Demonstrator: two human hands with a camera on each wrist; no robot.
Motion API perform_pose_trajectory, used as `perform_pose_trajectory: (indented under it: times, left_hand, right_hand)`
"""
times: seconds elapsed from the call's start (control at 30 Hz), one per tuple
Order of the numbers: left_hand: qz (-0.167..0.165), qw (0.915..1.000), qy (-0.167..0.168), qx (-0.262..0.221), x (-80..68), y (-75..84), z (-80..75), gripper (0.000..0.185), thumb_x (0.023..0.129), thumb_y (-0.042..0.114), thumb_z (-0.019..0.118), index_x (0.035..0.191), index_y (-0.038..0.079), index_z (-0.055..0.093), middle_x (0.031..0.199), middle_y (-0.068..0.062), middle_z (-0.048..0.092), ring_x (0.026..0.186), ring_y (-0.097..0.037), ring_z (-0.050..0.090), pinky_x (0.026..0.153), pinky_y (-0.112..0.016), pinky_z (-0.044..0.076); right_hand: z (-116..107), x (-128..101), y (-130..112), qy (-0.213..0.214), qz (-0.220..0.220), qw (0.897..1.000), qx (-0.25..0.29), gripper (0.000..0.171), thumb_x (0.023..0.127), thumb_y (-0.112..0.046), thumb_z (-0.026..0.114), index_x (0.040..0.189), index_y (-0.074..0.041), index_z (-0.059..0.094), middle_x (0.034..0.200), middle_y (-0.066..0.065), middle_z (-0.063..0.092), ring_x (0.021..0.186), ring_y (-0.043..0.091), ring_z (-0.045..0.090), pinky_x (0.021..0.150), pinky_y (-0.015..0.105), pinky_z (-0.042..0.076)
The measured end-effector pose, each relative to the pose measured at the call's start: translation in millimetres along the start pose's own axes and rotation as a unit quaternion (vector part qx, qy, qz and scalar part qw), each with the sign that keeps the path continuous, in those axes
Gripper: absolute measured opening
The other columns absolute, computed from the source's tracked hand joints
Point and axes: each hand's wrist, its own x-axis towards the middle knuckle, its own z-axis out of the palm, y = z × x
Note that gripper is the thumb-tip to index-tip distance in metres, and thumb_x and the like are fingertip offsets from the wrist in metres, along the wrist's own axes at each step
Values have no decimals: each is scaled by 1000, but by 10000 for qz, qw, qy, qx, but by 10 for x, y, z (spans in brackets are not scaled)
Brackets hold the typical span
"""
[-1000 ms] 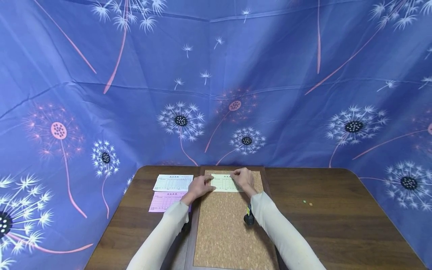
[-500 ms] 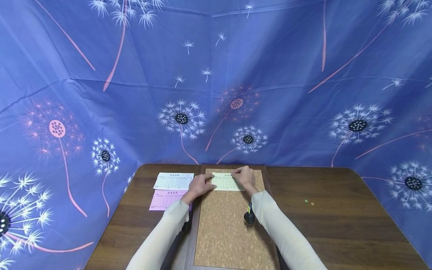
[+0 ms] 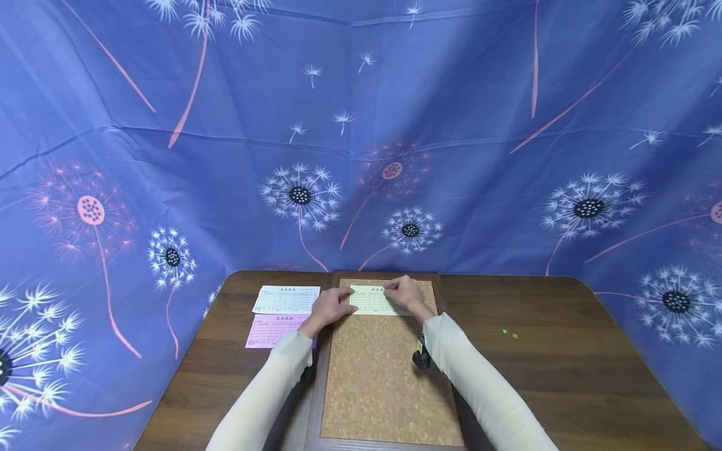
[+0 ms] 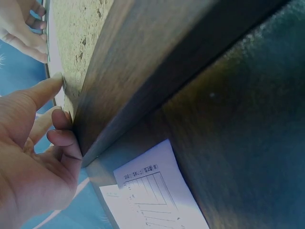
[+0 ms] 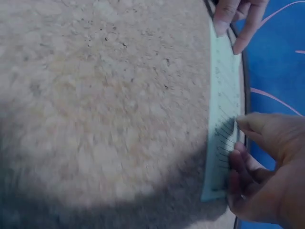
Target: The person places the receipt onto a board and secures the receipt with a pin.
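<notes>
Both hands rest on a pale green form slip [image 3: 374, 300] lying at the far end of the cork board [image 3: 383, 382], in the middle of the head view. Left hand [image 3: 329, 307] presses the slip's left edge with fairly straight fingers, not curled round it. Right hand [image 3: 406, 293] has its fingertips [image 5: 243, 123] on the slip's upper right part; whether they pinch the paper or only press it I cannot tell. Thin paper like this looks light, limp and easy to crease, so it is best handled flat or by an edge. Left of the board, a white slip [image 3: 286, 299] and a pink slip [image 3: 275, 330] lie on the wooden table [image 3: 564, 376].
</notes>
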Motion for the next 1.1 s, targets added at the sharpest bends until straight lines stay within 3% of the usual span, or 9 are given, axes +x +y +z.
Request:
perform_pose_trajectory:
  times: [0.1, 0.17, 0.27, 0.37, 0.57, 0.77, 0.83, 1.03, 1.1]
  left_hand:
    - [15, 10000, 32, -26, -8, 2, 7, 47, 86, 28, 80, 129, 13, 70, 109, -8, 74, 66, -12, 50, 57, -28, 37]
    - [34, 10000, 31, -49, -6, 9, 27, 47, 85, 27, 80, 129, 13, 71, 107, -8, 75, 65, -12, 49, 57, -28, 36]
    - [24, 9999, 74, -80, 0, -48, 22, 46, 85, 27, 80, 129, 14, 71, 81, -4, 68, 62, -11, 47, 55, -27, 34]
    - [37, 9998, 123, -126, 2, -66, 20, 46, 85, 27, 80, 129, 14, 71, 74, -1, 63, 61, -12, 47, 55, -27, 34]
    - [101, 9999, 86, -48, -15, -22, 20, 47, 87, 28, 78, 130, 11, 70, 99, -10, 73, 67, -14, 51, 57, -28, 36]
    - [144, 9999, 5, 17, -25, -7, 43, 47, 88, 28, 78, 131, 12, 69, 124, -11, 72, 69, -14, 52, 58, -28, 38]
    - [103, 9999, 11, 40, -18, -17, 44, 46, 88, 28, 78, 131, 13, 70, 120, -11, 73, 68, -13, 51, 58, -28, 37]
    - [117, 9999, 98, -18, -1, -56, 51, 46, 87, 29, 78, 130, 14, 70, 129, -10, 70, 67, -13, 51, 58, -28, 38]
    - [113, 9999, 49, -25, -6, -65, 51, 47, 88, 30, 78, 131, 14, 70, 120, -10, 73, 66, -13, 50, 57, -28, 37]
  right_hand:
    - [-54, -54, 46, -196, -336, 9992, -104, 27, 91, -19, 71, 116, -11, 78, 114, 12, 76, 104, 28, 70, 82, 40, 55]
    - [-81, -91, 103, -129, -538, 9984, -126, 28, 90, -16, 70, 116, -8, 78, 109, 13, 77, 99, 27, 71, 79, 38, 54]
    - [-78, -112, 135, -55, -849, 9964, -5, 29, 89, -11, 69, 115, -3, 76, 98, 14, 78, 84, 21, 69, 73, 33, 52]
    - [-126, -152, 181, -93, -1186, 9926, 258, 32, 88, -8, 67, 117, 3, 74, 90, 14, 77, 74, 13, 62, 68, 28, 49]
    - [-312, -337, 380, -585, -1496, 9836, 820, 34, 95, -8, 66, 123, 12, 65, 81, 17, 71, 58, 13, 60, 56, 23, 48]
    - [-516, -577, 656, -564, -1591, 9816, 888, 32, 96, -7, 67, 123, 11, 65, 79, 16, 72, 58, 22, 66, 49, 23, 50]
    - [-582, -641, 721, -516, -1639, 9812, 882, 32, 96, -7, 67, 123, 10, 66, 79, 16, 72, 60, 20, 65, 50, 22, 48]
    - [-749, -873, 910, -434, -1793, 9801, 737, 28, 98, -6, 64, 123, 8, 67, 84, 13, 72, 63, 7, 58, 52, 22, 44]
    - [-772, -959, 990, -428, -1826, 9796, 728, 27, 98, -6, 64, 122, 7, 67, 86, 11, 71, 63, 4, 58, 52, 23, 45]
